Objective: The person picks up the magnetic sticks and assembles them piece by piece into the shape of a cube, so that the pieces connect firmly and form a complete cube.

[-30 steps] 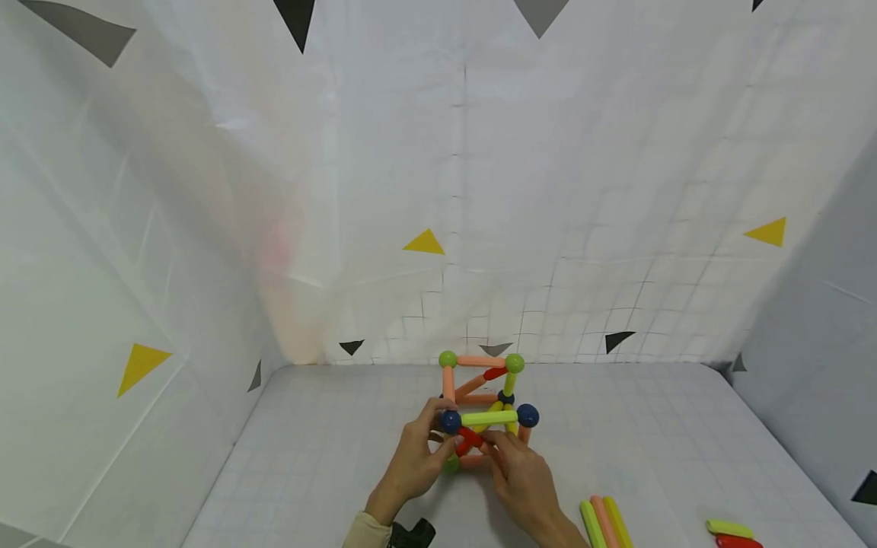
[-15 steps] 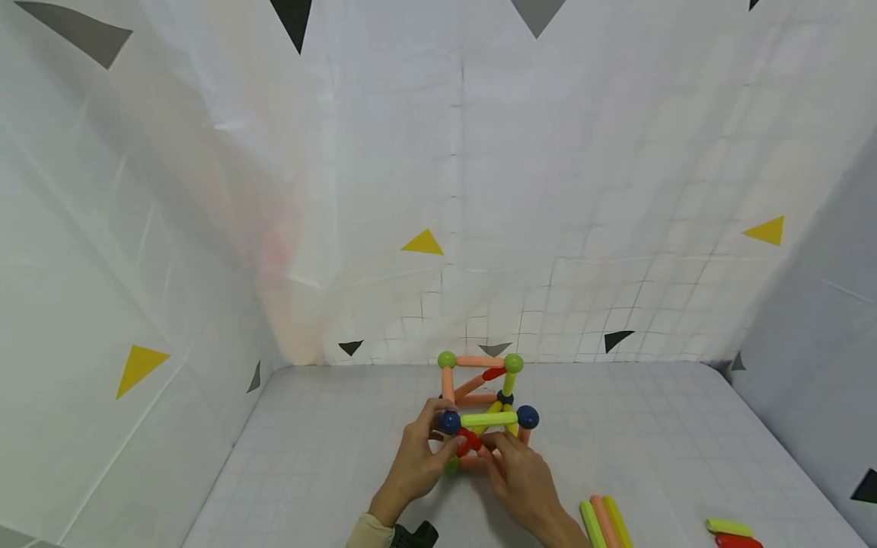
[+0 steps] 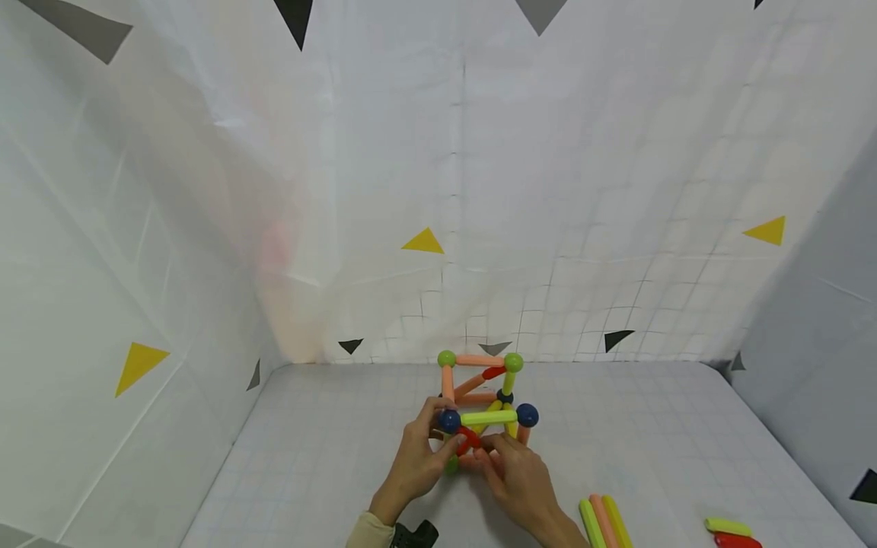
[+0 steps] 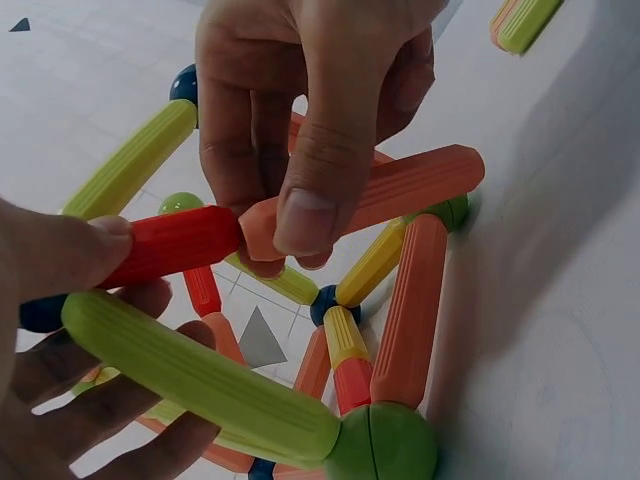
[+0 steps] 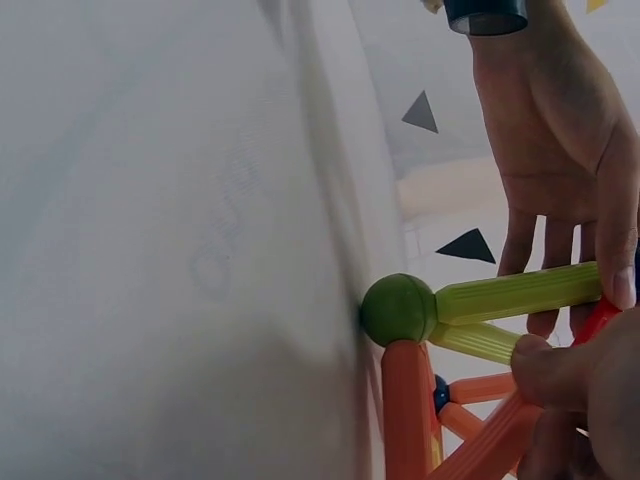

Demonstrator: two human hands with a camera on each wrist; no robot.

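White gridded sheeting is covering the table (image 3: 308, 457) and hanging as walls around us, dotted with yellow, grey and black triangles.

At the middle of the table, toward our near edge, the frame (image 3: 479, 396) of rods and balls is standing, and we are working on its near side with both hands.

Our left hand (image 3: 414, 468) is cupping the frame's near-left corner. Its thumb is pressing on the end of the red rod (image 4: 170, 243) while the curled fingers are wrapping under the green rod (image 4: 200, 375) below it. A blue ball (image 3: 449, 421) is sitting just above this hand, at the left end of a green top rod (image 3: 489, 418).

Our right hand (image 3: 521, 479) is coming in beside the left one, nearly touching it. Its thumb and fingers are pinching the end of the orange rod (image 4: 400, 190), holding that end against the tip of the red rod, so the two are meeting end to end inside the frame. The orange rod's far end is lying by a green ball (image 4: 455, 210) at a frame corner.

Further right, near the table's front edge, three loose rods (image 3: 604, 521) are lying side by side, two green with an orange one between them. Well apart from those, at the far right, a green piece (image 3: 729, 527) and a red piece (image 3: 736, 541) are lying together.
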